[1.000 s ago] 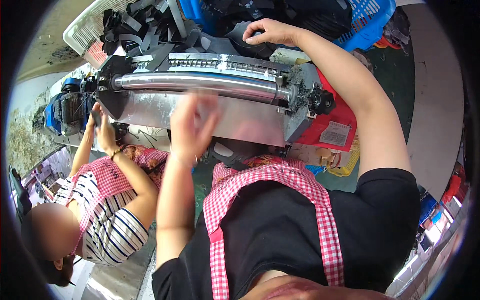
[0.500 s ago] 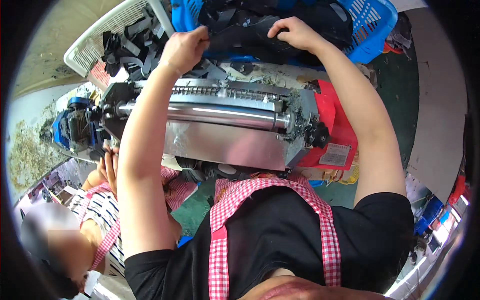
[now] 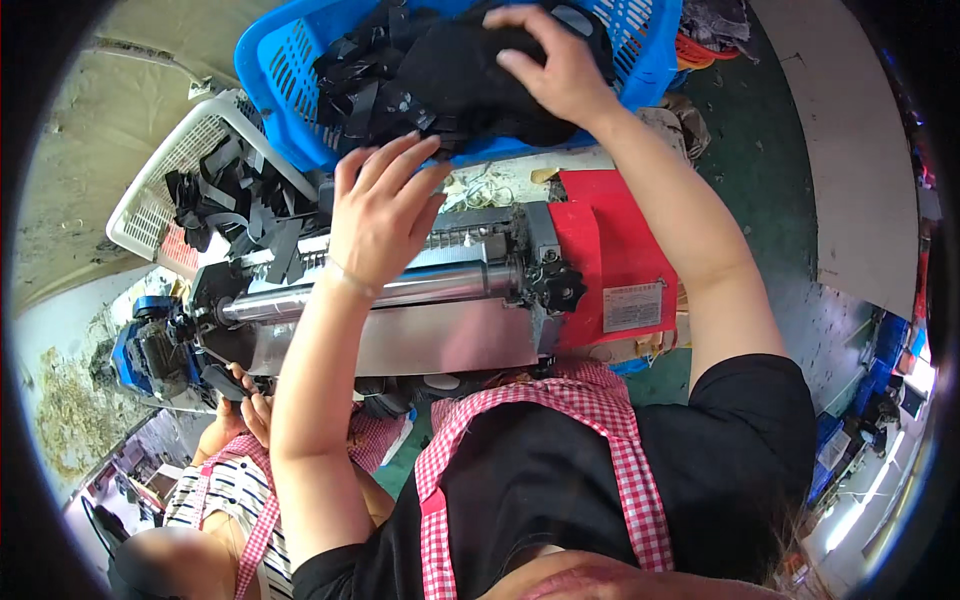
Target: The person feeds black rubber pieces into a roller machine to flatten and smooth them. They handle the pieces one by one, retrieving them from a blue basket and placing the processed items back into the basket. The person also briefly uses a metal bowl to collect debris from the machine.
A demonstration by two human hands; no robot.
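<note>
My left hand (image 3: 385, 208) is above the rollers of a machine (image 3: 400, 285), its fingers spread and nothing visible in them. Its fingertips come close to the near rim of a blue plastic basket (image 3: 322, 158). Inside that basket lies a heap of black fabric pieces (image 3: 465, 80). My right hand (image 3: 565, 75) hovers over or rests on this heap at the right; which of the two, I cannot tell. Its thumb and forefinger are apart, and the other fingers are partly hidden. A dark strip (image 3: 287, 250) lies across the machine's back edge.
A white basket (image 3: 135, 215) of black and grey strips stands left of the blue one. The machine has a red end housing (image 3: 620, 260) and a black knob (image 3: 560, 288). At the lower left, a co-worker's hands (image 3: 255, 410) hold a dark piece close to the machine.
The view has shifted, bringing more of the blue basket into sight. My left hand has opened from a closed pinch and is nearer the rollers. My right hand's fingers have spread over the fabric.
</note>
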